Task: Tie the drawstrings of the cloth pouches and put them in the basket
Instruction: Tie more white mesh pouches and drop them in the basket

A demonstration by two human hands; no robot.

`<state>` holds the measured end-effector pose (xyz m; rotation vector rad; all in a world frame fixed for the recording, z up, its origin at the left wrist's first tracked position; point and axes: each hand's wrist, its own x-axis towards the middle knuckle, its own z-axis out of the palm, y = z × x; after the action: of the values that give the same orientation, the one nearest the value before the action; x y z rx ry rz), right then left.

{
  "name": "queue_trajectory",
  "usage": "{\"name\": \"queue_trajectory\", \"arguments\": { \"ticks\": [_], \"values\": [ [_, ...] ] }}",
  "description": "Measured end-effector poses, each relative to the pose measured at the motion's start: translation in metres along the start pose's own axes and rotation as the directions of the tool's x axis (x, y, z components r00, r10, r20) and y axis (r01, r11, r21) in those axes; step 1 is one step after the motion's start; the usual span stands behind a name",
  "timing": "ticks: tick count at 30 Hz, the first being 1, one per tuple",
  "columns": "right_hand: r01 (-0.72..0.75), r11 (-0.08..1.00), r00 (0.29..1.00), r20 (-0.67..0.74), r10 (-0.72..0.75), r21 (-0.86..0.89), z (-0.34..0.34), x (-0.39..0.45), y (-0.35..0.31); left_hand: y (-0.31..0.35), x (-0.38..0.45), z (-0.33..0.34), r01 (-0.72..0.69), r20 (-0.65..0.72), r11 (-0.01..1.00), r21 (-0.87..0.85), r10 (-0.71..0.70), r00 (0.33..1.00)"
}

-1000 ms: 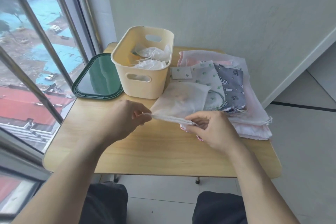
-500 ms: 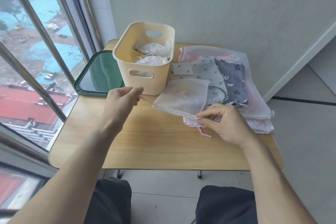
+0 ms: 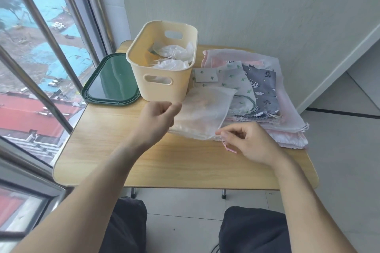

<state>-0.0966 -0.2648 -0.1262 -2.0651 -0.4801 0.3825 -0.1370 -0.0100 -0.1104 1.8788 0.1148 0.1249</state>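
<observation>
Head view: your counter (image 3: 127,162) carries the basket (image 3: 162,80) at its far edge, the white pouch (image 3: 203,113) mid-counter. Your left hand (image 3: 158,117) is curled, contents unclear; your right hand (image 3: 250,141) pinches the drawstring (image 3: 227,147). Cinching is underway; knot it next.

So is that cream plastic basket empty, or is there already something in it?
Partly filled. Inside the cream plastic basket, at least two bunched white cloth pouches lie below its rim.
</observation>
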Motion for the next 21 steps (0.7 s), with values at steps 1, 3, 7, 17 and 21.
{"name": "queue_trajectory", "arguments": {
  "ticks": [1, 3, 7, 17, 21],
  "values": [
    [0.005, 1.0, 0.999, -0.034, -0.005, 0.01, -0.002, 0.001, 0.0, -0.002, -0.001, 0.0, -0.006, 0.044, 0.997, 0.074, 0.003, 0.999],
    [0.015, 1.0, 0.997, -0.075, -0.014, 0.018, -0.002, 0.001, -0.001, -0.002, -0.004, 0.002, -0.03, 0.113, 0.978, 0.207, 0.006, 0.994],
    [0.014, 1.0, 0.997, -0.074, -0.014, 0.004, -0.007, -0.002, -0.005, -0.002, -0.004, 0.003, -0.054, 0.093, 0.931, 0.361, 0.022, 0.995],
    [-0.065, 0.996, 0.977, -0.201, 0.075, 0.056, -0.037, -0.008, -0.002, -0.009, 0.007, -0.021, 0.146, 0.1, 0.864, 0.482, -0.22, 0.97],
    [-0.081, 0.991, 0.963, -0.248, 0.106, 0.107, -0.041, -0.008, -0.006, -0.004, 0.011, -0.021, 0.211, 0.043, 0.865, 0.456, -0.258, 0.965]
  ]
}}
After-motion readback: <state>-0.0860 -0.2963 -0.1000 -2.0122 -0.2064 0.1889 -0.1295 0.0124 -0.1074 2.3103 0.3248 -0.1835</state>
